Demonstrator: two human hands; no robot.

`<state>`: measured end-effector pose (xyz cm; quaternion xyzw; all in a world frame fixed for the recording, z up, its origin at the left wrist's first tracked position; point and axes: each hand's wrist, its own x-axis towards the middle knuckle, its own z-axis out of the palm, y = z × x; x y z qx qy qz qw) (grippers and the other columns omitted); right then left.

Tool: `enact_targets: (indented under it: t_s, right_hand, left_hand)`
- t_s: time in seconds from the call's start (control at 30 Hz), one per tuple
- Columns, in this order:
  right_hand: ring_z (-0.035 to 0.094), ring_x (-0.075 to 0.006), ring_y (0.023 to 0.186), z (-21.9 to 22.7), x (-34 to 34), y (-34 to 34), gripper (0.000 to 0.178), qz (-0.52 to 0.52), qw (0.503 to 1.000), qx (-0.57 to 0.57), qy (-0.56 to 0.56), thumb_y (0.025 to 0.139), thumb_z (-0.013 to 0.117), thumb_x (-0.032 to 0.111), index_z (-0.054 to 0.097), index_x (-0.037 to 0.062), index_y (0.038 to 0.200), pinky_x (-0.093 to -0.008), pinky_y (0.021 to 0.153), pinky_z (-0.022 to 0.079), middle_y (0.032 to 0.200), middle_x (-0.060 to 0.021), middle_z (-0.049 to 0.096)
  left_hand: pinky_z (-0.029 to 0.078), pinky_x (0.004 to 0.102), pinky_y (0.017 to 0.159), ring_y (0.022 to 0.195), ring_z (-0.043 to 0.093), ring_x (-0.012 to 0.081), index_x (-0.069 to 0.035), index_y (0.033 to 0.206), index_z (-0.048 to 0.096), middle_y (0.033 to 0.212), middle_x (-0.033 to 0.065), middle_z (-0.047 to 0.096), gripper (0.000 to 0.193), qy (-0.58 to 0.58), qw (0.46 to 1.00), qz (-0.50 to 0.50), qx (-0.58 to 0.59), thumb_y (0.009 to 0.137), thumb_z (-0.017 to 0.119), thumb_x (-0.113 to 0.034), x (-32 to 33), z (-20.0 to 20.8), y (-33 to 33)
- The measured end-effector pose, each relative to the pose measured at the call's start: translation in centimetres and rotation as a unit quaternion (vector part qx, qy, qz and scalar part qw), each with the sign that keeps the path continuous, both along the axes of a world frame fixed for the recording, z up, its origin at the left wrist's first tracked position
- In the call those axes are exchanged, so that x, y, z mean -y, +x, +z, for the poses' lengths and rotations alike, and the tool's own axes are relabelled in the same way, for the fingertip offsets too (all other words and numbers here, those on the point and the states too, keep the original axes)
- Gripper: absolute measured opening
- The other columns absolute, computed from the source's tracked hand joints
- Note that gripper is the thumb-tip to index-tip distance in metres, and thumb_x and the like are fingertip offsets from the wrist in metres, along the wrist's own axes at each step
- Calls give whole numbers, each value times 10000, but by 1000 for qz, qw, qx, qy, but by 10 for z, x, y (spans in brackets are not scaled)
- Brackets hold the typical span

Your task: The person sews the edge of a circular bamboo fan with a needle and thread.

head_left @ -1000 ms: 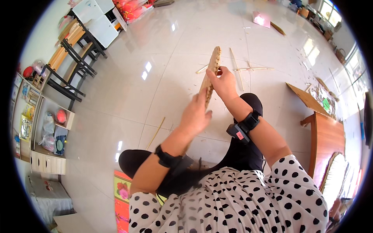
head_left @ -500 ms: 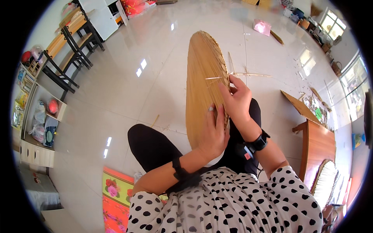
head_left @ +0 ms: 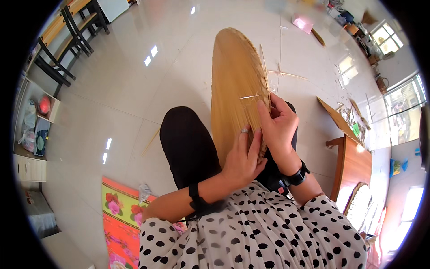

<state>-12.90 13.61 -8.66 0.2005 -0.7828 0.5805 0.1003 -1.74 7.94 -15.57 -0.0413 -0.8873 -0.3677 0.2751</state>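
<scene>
A large tan oval palm-leaf fan (head_left: 233, 76) stands tilted up between my knees, its right edge bound with a braided-looking rim. My right hand (head_left: 281, 127) pinches that rim, thumb on the near face and fingers behind it. Lower down, my left hand (head_left: 244, 159) grips the fan near the same edge, its ringed fingers stretched along the leaf. A thin pale sliver (head_left: 249, 97) lies across the face just above my right thumb. Whether it passes through the leaf I cannot tell. The far face of the fan is hidden.
Loose straw strips (head_left: 286, 74) lie on the tiled floor beyond the fan. To the right stand a wooden stool-like piece (head_left: 356, 166) and a cardboard sheet (head_left: 336, 117) beside scraps. A floral mat (head_left: 121, 219) lies at lower left; chairs (head_left: 76, 33) and shelves (head_left: 38, 121) line the left side.
My view has shifted, so the furniture sits further left. The fan has tilted slightly, and my right hand is a little lower in the picture, still pinching the rim. My left hand keeps its hold.
</scene>
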Motion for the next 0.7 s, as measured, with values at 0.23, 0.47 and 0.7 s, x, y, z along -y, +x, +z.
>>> enact_targets:
  t_s: [0.23, 0.47, 0.7]
  right_hand:
    - [684, -145, 663, 14, 4, -1, 244, 12, 996, -46, 78, 884, 692, 117, 684, -77, 1032, -271, 580, 524, 781, -149, 705]
    - [607, -230, 537, 6, 17, -12, 152, -6, 979, -152, 136, 875, 691, 110, 682, -42, 888, -317, 520, 477, 661, -141, 631]
    - [612, -270, 561, 8, 21, 4, 169, 27, 984, -126, 121, 868, 713, 127, 681, -28, 927, -334, 538, 489, 712, -153, 646]
  left_hand:
    - [512, 457, 930, 1204, 479, 514, 105, 1452, 277, 1364, 379, 389, 1005, -42, 999, -1, 3, 719, 839, -295, 8, 0, 5]
    - [550, 410, 845, 991, 653, 368, 12, 1248, 585, 1163, 203, 632, 538, -14, 992, 42, -115, 770, 782, -139, 57, 34, 2]
    - [496, 364, 634, 743, 620, 299, -35, 945, 643, 875, 102, 639, 104, -77, 997, -27, -1, 853, 691, -43, 146, 109, -40]
